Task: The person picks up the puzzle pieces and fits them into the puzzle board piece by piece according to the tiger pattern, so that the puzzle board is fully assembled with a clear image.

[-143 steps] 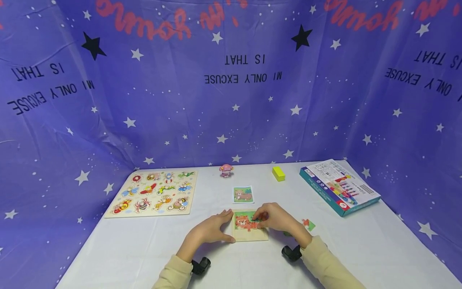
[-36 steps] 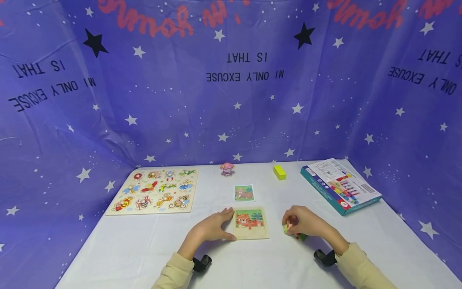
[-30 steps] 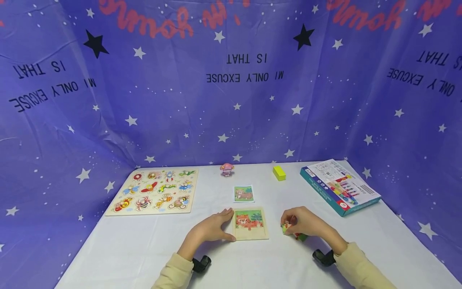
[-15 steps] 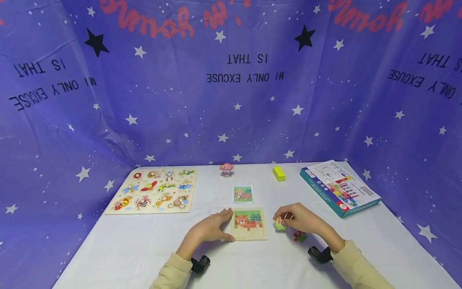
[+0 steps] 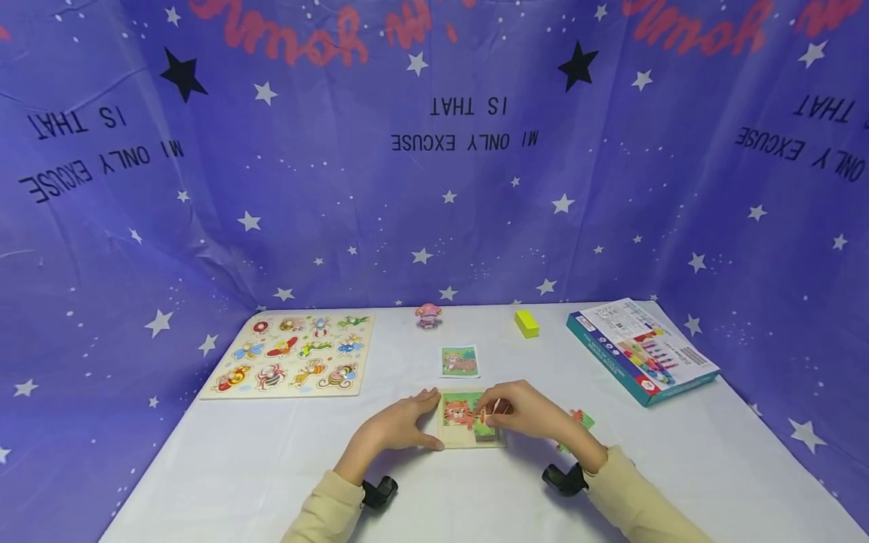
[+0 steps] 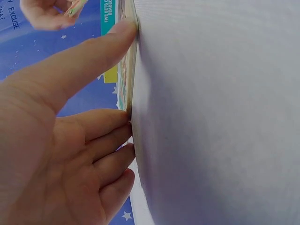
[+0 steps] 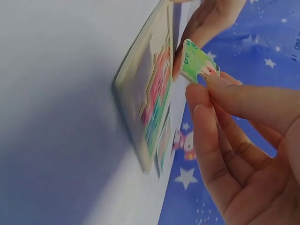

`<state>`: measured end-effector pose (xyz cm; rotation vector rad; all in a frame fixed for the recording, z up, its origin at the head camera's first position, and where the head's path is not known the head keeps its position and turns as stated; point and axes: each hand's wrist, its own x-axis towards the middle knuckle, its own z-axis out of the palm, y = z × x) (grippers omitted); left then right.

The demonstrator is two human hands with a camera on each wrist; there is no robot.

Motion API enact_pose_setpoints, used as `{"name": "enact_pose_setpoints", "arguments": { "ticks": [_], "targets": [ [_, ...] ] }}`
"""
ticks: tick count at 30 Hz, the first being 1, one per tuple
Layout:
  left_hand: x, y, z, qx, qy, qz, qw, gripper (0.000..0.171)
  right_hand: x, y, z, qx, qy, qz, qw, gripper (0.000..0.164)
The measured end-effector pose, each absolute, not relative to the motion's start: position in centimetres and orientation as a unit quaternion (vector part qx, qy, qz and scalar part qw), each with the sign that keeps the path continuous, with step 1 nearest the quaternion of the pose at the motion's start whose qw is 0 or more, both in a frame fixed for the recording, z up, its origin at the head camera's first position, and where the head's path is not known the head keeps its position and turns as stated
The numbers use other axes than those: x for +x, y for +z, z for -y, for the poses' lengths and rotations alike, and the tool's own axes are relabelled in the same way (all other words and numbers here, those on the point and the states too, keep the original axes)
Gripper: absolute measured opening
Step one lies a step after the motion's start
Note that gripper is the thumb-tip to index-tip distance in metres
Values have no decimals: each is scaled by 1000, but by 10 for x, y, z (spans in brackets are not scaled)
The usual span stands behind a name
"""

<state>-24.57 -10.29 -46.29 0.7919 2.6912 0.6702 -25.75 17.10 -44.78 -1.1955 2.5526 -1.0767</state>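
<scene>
A small square wooden puzzle frame (image 5: pixel 456 440) lies on the white table, its upper part filled with a tiger picture (image 5: pixel 459 412) and its lower part bare wood. Along its left edge rest the thumb and fingertips of my left hand (image 5: pixel 399 425), fairly straight, as the left wrist view also shows. Between thumb and fingers, my right hand (image 5: pixel 521 409) pinches a green jigsaw piece (image 7: pixel 196 62) with a bit of orange. That piece is held tilted over the frame's right side, raised above it in the right wrist view. Loose puzzle pieces (image 5: pixel 582 419) lie right of the frame, partly hidden behind my right forearm.
Behind the frame lies a picture card (image 5: pixel 459 362). Farther back stand a pink figurine (image 5: pixel 428 316) and a yellow block (image 5: pixel 526 323). A large insect puzzle board (image 5: pixel 288 356) occupies the left, a boxed toy set (image 5: pixel 642 351) the right. Purple star-printed cloth surrounds the table.
My right hand has picked up the green piece from the right of the frame and carried it left over the frame. The left hand has stayed at the frame's left edge.
</scene>
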Motion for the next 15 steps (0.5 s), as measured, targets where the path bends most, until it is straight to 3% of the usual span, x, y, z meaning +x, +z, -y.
{"name": "enact_pose_setpoints", "arguments": {
  "ticks": [15],
  "targets": [
    [-245, -464, 101, 272, 226, -928, 122, 89, -260, -457, -134, -393, -361, -844, 55, 18]
  ]
}}
